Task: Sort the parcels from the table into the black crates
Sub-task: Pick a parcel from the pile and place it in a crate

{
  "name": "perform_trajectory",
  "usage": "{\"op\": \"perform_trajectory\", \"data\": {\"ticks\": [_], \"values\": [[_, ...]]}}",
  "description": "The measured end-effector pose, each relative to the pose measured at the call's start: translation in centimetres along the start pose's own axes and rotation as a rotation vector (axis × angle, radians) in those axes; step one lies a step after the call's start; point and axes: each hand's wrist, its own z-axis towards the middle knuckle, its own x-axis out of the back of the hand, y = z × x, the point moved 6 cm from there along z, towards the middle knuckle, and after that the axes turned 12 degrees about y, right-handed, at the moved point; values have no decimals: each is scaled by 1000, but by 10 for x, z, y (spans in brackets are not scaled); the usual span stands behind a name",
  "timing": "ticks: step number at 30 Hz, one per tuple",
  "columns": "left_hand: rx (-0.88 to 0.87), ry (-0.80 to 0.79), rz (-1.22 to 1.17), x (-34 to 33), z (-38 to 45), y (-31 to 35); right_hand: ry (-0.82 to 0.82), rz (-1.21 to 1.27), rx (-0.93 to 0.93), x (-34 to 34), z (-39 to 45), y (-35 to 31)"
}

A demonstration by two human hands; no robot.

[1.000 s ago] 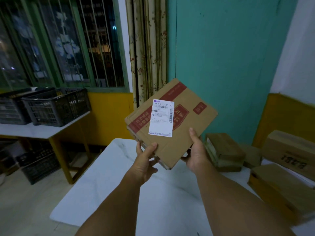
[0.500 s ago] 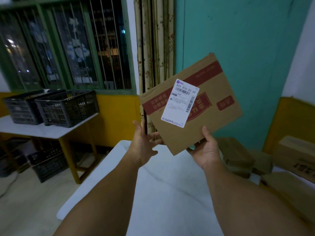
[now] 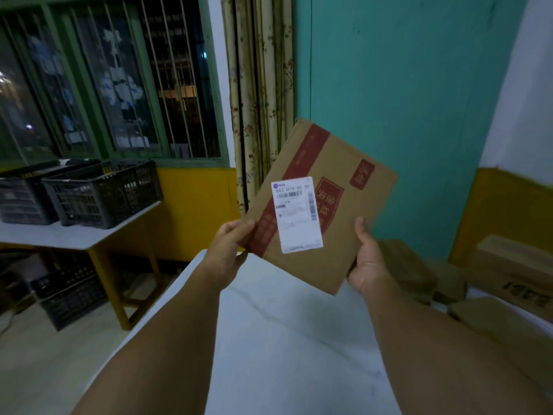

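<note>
I hold a flat brown cardboard parcel with red print and a white shipping label up in front of me, above the white table. My left hand pinches its lower left edge. My right hand grips its lower right edge, thumb on the front. The label faces me. Two black crates stand on a side table at the left, well apart from the parcel.
More brown parcels lie on the table's right side, with larger boxes at the far right. Another black crate sits on the floor under the yellow-legged side table. A barred window and a curtain are behind.
The parcel has turned clockwise, so the label now stands nearly upright. My left hand, which had let go half a second ago, pinches the left edge again.
</note>
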Motion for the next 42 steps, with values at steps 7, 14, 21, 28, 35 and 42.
{"op": "perform_trajectory", "data": {"ticks": [7,14,21,28,35,42], "values": [[18,-84,364,-9,-13,-15,48,-642,461,-27,-12,-27],[-51,57,263,1,-7,-26,103,-849,581,-33,-21,-26],[55,187,230,33,-5,-40,48,-868,505,-43,-18,7],[106,328,177,91,-15,-46,-49,-907,377,-66,-18,67],[98,450,176,201,-15,-50,-196,-945,288,-125,-54,164],[43,590,170,354,11,-15,-337,-966,302,-243,-101,277]]}}
